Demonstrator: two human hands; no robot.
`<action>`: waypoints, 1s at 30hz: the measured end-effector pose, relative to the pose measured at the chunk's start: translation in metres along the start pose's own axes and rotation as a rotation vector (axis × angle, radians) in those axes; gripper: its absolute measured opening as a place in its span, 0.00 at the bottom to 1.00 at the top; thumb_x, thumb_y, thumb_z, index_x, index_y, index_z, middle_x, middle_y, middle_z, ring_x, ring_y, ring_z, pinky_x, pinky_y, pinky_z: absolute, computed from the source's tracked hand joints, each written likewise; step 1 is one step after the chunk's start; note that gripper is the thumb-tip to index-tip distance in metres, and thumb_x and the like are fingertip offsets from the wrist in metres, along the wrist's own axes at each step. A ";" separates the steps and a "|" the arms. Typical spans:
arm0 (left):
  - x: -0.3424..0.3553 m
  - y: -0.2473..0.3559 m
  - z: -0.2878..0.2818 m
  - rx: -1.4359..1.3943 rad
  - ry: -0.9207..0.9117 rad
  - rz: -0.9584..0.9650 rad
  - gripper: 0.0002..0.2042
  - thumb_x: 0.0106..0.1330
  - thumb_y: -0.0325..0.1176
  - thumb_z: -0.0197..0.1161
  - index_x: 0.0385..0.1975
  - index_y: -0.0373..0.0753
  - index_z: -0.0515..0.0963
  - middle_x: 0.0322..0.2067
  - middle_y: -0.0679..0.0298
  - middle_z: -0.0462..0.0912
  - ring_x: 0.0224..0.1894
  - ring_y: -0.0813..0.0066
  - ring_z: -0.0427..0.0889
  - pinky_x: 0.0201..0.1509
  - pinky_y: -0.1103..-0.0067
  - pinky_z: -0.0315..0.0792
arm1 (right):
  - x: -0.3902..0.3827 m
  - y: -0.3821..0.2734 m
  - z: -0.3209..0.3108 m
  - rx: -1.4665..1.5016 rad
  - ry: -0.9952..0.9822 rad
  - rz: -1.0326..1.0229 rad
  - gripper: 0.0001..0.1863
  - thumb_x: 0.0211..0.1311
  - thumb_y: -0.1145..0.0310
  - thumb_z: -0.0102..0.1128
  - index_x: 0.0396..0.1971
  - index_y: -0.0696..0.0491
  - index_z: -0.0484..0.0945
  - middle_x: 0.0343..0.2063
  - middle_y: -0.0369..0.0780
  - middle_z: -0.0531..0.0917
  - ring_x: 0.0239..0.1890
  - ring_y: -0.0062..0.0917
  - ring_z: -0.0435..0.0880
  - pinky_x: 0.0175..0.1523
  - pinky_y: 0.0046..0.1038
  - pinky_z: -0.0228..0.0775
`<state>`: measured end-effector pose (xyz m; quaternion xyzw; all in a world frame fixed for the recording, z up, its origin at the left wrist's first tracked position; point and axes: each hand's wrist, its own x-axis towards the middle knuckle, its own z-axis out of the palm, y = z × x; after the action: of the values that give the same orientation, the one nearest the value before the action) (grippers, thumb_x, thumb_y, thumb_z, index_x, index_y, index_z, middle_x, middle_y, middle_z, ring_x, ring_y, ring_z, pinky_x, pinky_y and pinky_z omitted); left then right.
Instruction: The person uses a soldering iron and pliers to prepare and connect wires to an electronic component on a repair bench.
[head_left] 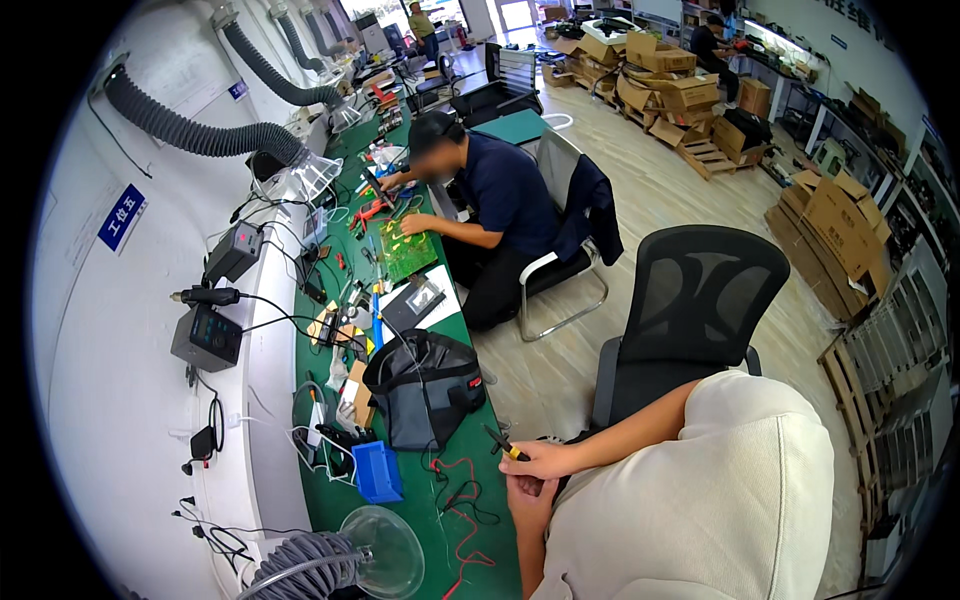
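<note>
My right hand (548,459) is closed around a pair of pliers (513,452) with dark jaws and yellow-and-black handles. The jaws point away from me over the bench edge. Just below it, my left hand (530,497) has its fingers curled in close to the right hand; whatever they hold is hidden. Both hands are at the near edge of the green bench (425,560). Beside them on the bench lie a loose red wire (466,540) and a black cable (482,515).
A dark grey tool bag (428,405) and a blue bin (377,472) stand on the bench. A clear fume hood (385,555) hangs at the near end. Farther along, a seated co-worker (510,190) handles a green circuit board (403,255). A black chair (700,300) stands beside me.
</note>
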<state>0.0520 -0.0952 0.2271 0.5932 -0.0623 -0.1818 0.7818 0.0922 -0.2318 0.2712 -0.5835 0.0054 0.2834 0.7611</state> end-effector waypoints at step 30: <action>-0.043 0.022 -0.027 0.110 0.236 0.094 0.17 0.53 0.18 0.63 0.39 0.38 0.65 0.27 0.68 0.66 0.30 0.82 0.66 0.36 0.84 0.67 | -0.014 -0.445 -0.220 -1.103 1.190 -0.995 0.47 0.54 0.58 0.62 0.71 0.53 0.48 0.31 0.49 0.84 0.29 0.36 0.84 0.39 0.32 0.76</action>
<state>0.0253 -0.0502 0.2450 0.6488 -0.0073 -0.0701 0.7577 0.3465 -0.5045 0.5998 -0.8445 0.0084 -0.4540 0.2841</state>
